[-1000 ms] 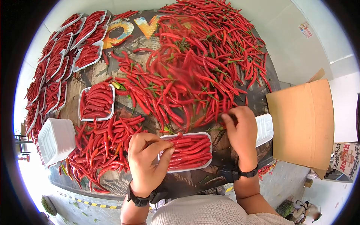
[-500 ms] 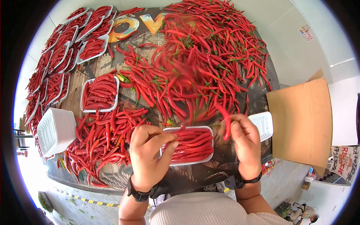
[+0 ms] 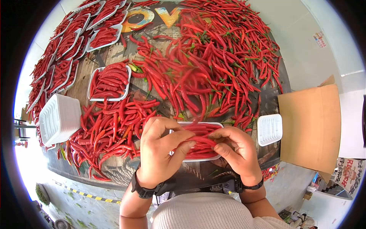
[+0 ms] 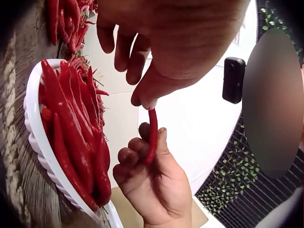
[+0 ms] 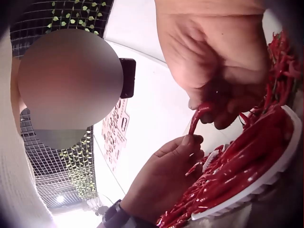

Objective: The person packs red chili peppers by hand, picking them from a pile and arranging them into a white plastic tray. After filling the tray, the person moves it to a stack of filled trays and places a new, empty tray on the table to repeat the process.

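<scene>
Both hands meet over a white foam tray (image 4: pixel 35 114) filled with red chili peppers laid lengthwise. One red chili pepper (image 4: pixel 153 135) spans the gap between them. Its one end is pinched by the thumb and fingers of my left hand (image 3: pixel 162 143). At the other end, my right hand (image 3: pixel 241 154) grips it between thumb and curled fingers. In the head view the hands cover the tray's two ends in part. The left wrist view shows the held pepper raised beside the tray.
A large heap of stemmed chilies (image 3: pixel 228 49) covers the back. Loose chilies (image 3: pixel 110 129) and a stack of white trays (image 3: pixel 59 118) lie left, with a filled tray (image 3: pixel 109 83) behind. Several filled trays line the far left. An unused tray (image 3: pixel 270 129) and cardboard box (image 3: pixel 310 128) stand right.
My right hand has picked up a chili at the heap's near edge and brought it left to my left hand above the tray. Both hands now hold it. The head view has shifted slightly.
</scene>
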`<state>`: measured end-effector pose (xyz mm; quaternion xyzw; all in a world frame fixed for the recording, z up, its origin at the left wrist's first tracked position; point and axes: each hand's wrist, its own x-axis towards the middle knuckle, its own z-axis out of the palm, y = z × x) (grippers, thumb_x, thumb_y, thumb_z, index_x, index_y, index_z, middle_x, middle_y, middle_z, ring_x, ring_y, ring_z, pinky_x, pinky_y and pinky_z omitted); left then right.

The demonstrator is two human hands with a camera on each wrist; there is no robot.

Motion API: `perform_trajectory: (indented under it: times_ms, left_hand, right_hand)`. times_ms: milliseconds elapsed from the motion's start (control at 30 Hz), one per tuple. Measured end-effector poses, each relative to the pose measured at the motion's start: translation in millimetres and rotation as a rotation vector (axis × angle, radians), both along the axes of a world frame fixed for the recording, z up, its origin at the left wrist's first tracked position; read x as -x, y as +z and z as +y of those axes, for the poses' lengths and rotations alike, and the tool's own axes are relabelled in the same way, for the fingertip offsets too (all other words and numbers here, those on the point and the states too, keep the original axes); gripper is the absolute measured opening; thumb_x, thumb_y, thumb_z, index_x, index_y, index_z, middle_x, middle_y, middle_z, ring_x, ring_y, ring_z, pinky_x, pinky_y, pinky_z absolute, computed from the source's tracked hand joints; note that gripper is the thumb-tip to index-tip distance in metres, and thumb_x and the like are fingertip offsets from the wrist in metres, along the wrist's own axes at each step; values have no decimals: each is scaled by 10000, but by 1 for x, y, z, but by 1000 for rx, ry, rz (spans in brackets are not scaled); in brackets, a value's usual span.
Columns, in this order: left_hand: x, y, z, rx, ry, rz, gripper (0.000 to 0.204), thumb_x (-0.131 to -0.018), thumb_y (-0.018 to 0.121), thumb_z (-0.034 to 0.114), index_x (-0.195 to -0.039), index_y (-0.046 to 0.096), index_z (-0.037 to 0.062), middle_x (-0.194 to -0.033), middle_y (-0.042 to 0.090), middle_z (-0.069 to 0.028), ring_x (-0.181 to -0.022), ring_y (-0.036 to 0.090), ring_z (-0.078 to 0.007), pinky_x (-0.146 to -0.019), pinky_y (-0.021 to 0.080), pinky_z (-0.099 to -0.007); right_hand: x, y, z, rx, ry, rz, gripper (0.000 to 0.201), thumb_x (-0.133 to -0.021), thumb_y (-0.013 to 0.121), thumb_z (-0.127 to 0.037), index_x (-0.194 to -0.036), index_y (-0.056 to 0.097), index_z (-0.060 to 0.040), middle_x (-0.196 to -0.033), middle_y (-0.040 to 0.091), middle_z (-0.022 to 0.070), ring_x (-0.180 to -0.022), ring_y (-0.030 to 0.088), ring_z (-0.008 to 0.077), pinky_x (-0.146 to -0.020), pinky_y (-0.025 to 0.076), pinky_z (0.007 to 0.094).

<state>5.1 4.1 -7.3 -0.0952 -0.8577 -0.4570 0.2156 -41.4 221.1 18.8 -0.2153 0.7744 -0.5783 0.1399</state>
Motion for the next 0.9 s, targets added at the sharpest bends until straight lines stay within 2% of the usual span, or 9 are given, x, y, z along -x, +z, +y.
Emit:
perform_trajectory:
  times_ms: [67,133,167,233,267,333,567,633,900]
  left_hand:
    - [-1,-1,0,-5,61,-69,235,-724,841,130,-940,769,71,-947,622,-71,-897,594,-273,-804,468,-388]
    - [0,2,1,2,80,-84,226,-730,839,111,-939,766,66,-949,623,-74,-894,596,-267,-800,471,-380]
    - [0,3,1,11,97,-98,218,-736,836,92,-939,763,60,-950,624,-76,-892,597,-261,-796,475,-372]
    - [0,-1,0,-1,119,-87,210,-741,832,73,-938,761,57,-953,626,-77,-888,599,-253,-791,478,-365]
    - [0,-2,0,-12,140,-73,204,-746,828,54,-938,759,54,-956,628,-78,-885,601,-245,-787,480,-358]
    - [1,-3,-2,-5,147,-83,198,-752,825,47,-939,758,54,-959,629,-78,-883,602,-239,-784,482,-352]
    - [2,-4,-1,33,139,-116,219,-719,832,37,-925,760,59,-975,619,-88,-887,600,-249,-784,488,-356]
    - [2,-4,-1,34,138,-131,227,-708,836,37,-921,761,60,-974,616,-89,-891,598,-252,-787,488,-358]
    - [3,-1,1,81,107,-147,271,-665,855,43,-919,759,54,-987,612,-90,-909,590,-262,-803,478,-372]
  right_hand:
    - [1,1,-3,13,-6,16,153,-950,724,-94,-1053,693,16,-931,687,61,-692,580,80,-587,446,250]
    - [3,-1,-4,-97,-40,195,169,-886,770,-69,-1028,700,-10,-944,702,71,-721,623,148,-630,478,298]
    - [7,-4,-4,-98,-39,193,169,-886,770,-69,-1028,700,-10,-944,702,71,-721,623,148,-630,478,298]
    - [16,-12,-6,-257,-20,587,198,-818,785,-38,-997,702,-30,-959,706,90,-793,652,262,-700,503,372]
    - [16,-11,-7,-257,-21,584,198,-818,785,-38,-997,702,-30,-959,706,90,-793,652,262,-700,503,372]
    - [16,-8,-10,-292,-9,548,224,-769,780,-20,-977,700,-41,-944,691,92,-856,630,341,-760,495,430]
    - [19,-12,-14,-328,20,572,193,-770,771,-19,-950,710,-55,-887,659,71,-852,615,309,-760,477,430]
    - [20,-13,-14,-357,-1,583,212,-716,819,-17,-910,750,-66,-889,671,63,-838,626,268,-747,489,387]
    - [20,-18,-14,-298,34,555,221,-730,792,0,-935,741,-66,-891,654,52,-844,621,277,-747,483,400]
